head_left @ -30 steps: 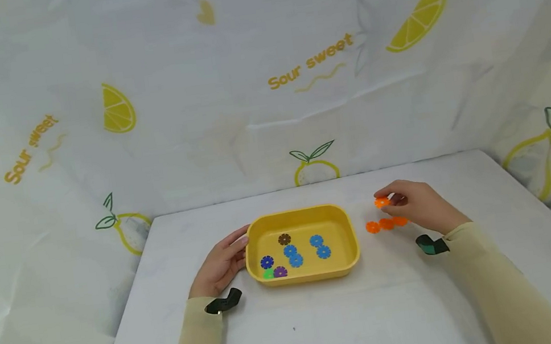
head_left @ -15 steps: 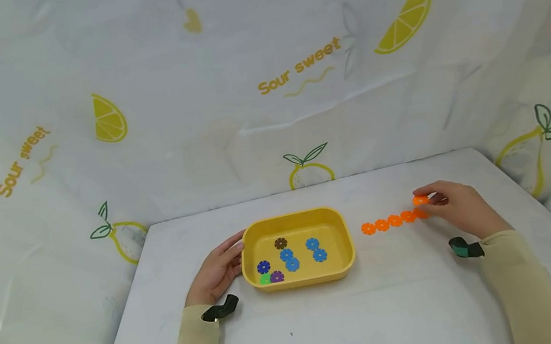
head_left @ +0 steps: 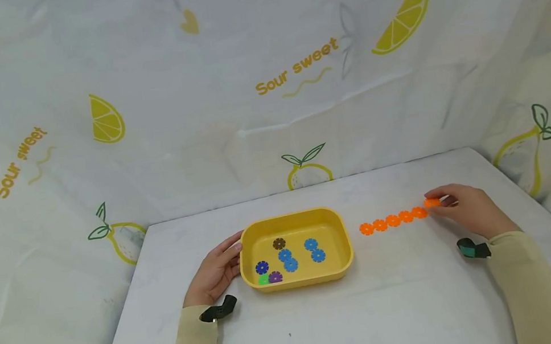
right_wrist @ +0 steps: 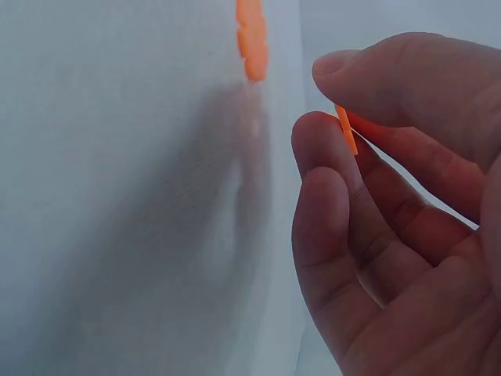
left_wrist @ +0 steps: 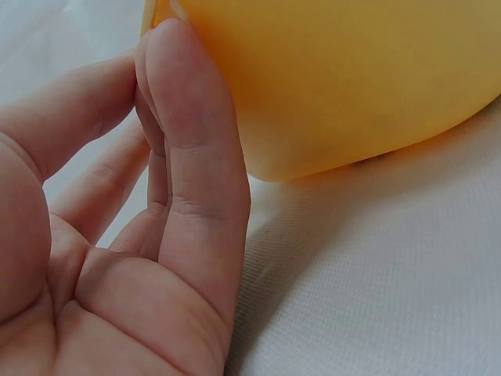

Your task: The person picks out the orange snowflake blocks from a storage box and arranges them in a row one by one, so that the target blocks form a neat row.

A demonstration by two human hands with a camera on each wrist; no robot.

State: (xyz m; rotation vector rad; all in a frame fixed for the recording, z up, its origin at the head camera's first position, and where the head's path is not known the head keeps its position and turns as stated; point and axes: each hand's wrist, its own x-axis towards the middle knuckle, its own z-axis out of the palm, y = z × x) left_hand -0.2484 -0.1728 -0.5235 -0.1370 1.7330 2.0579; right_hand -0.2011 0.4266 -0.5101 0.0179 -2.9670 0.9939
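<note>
At the left end of the yellow tray (head_left: 299, 281), my left hand (head_left: 216, 274) holds the rim by its fingertips; the tray's outer wall (left_wrist: 337, 86) fills much of the left wrist view. Thumb and fingers of my right hand (head_left: 473, 211) pinch an orange notched plastic disc (head_left: 432, 202), seen edge-on in the right wrist view. That held disc is just beyond the right end of a row of orange discs (head_left: 393, 220) on the table. Part of the row (right_wrist: 252, 39) shows in the right wrist view, apart from my fingers.
Inside the tray lie several light blue discs (head_left: 291, 265), a brown disc (head_left: 278, 244), a dark blue disc (head_left: 262, 267), a purple disc (head_left: 275, 276) and a green disc (head_left: 263, 279). White cloth covers the table (head_left: 356, 323); a printed curtain (head_left: 171, 121) rises behind it.
My right hand has moved to the right along the table, and the orange row has grown longer behind it. The left hand stays at the tray, whose discs lie as before.
</note>
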